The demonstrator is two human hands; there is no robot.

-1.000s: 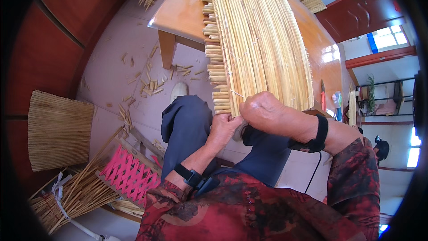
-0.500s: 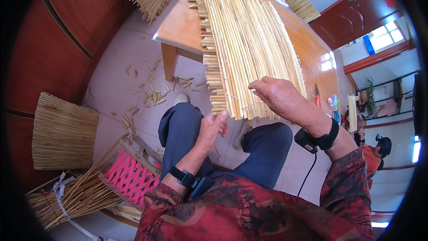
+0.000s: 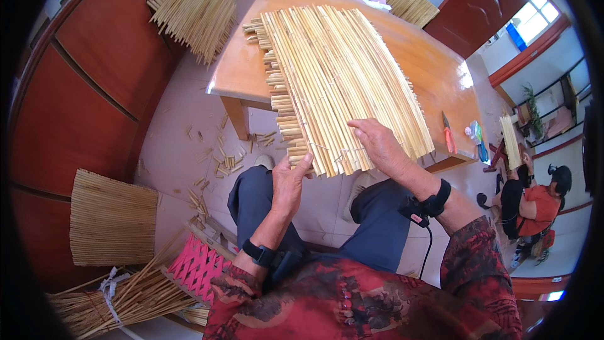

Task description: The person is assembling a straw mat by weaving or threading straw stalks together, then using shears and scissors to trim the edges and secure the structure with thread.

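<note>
hands (image 3: 380, 146) — at near end of stick mat (image 3: 333, 82).

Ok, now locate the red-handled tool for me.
In the head view, the red-handled tool lies on the right part of the orange-brown table, between the reed mat and a small blue-and-white item.

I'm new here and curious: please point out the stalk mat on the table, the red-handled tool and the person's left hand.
Stalk mat (image 3: 343, 88): head view, middle of its top face.
Red-handled tool (image 3: 448, 136): head view, on its red handle.
Left hand (image 3: 289, 181): head view, below the thumb.
</note>
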